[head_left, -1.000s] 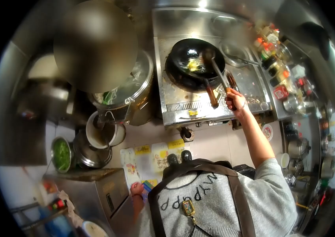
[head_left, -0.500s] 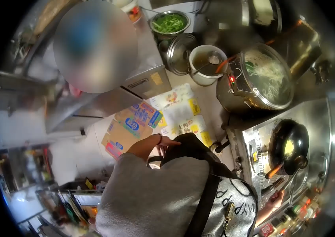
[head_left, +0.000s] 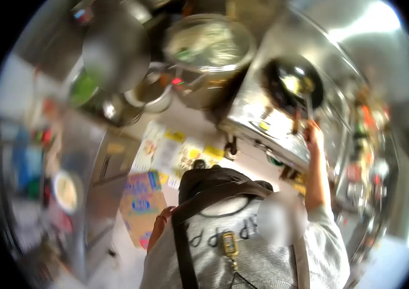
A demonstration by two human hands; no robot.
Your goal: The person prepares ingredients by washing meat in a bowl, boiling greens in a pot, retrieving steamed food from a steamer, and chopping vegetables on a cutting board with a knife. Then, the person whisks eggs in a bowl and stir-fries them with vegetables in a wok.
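Observation:
My right hand (head_left: pixel 314 135) is closed round the handle of a ladle (head_left: pixel 309 102), whose head is in a black wok (head_left: pixel 295 82) on the stove. Yellow food (head_left: pixel 291 84) lies in the wok, and the wok's own wooden handle (head_left: pixel 296 123) points toward me beside my right hand. Down at my left side, my left hand (head_left: pixel 167 212) hangs near my body, above flattened cardboard on the floor. Its fingers are small and blurred, so their pose is unclear.
Left of the stove stands a large pot (head_left: pixel 209 45) with pale noodles. Beside it are a white bucket (head_left: pixel 154 98) and a bowl of greens (head_left: pixel 84 89). Seasoning containers (head_left: pixel 366 120) line the right. Flattened cardboard (head_left: pixel 141 207) lies on the floor.
The view has swung left and back toward the stove. My right hand, beside the wok's handle half a second ago, now shows at the ladle. My left hand hangs lower at my side.

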